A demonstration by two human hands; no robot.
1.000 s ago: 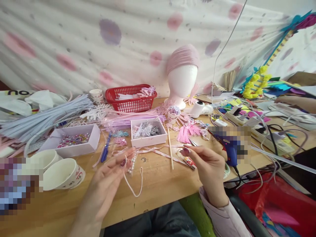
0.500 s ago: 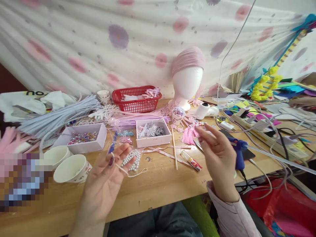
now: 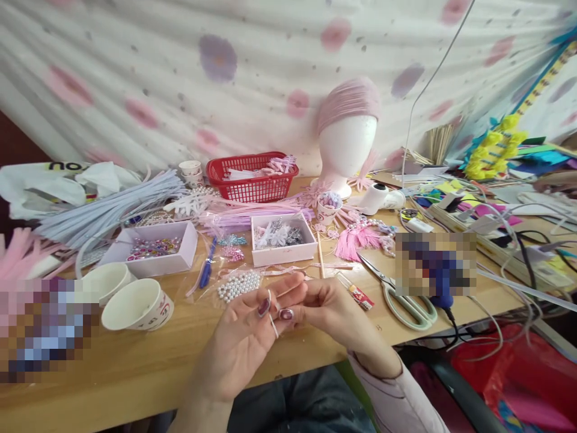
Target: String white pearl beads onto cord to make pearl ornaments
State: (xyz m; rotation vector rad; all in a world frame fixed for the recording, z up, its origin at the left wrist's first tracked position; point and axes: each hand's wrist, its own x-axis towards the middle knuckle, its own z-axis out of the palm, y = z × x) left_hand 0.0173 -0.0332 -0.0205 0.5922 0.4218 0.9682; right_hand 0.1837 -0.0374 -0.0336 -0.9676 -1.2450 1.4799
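Observation:
My left hand (image 3: 246, 337) pinches a thin white elastic cord (image 3: 273, 325) between thumb and fingers; a short bit of it loops over the thumb. Right up against it, my right hand (image 3: 333, 313) is closed, its thumb and fingertips pressed together at the cord. Whether anything else is between those fingertips is hidden. Just behind the hands, white pearl beads (image 3: 238, 286) lie in a clear bag. On the right, the scissors (image 3: 396, 294) with pale green handles lie on the table, beside a small red-labelled tube (image 3: 360, 296).
Two paper cups (image 3: 137, 307) and a box of coloured gems (image 3: 153, 248) stand at left. Behind are a white box of trinkets (image 3: 283, 255), a red basket (image 3: 252, 191) and a foam head (image 3: 347, 144). Pink tassels (image 3: 356, 242) lie right of centre; cables (image 3: 500, 270) run along the right.
My right hand has moved left and down from above the scissors to meet my left hand, leaving the scissors on the table. My left hand has moved right with the cord.

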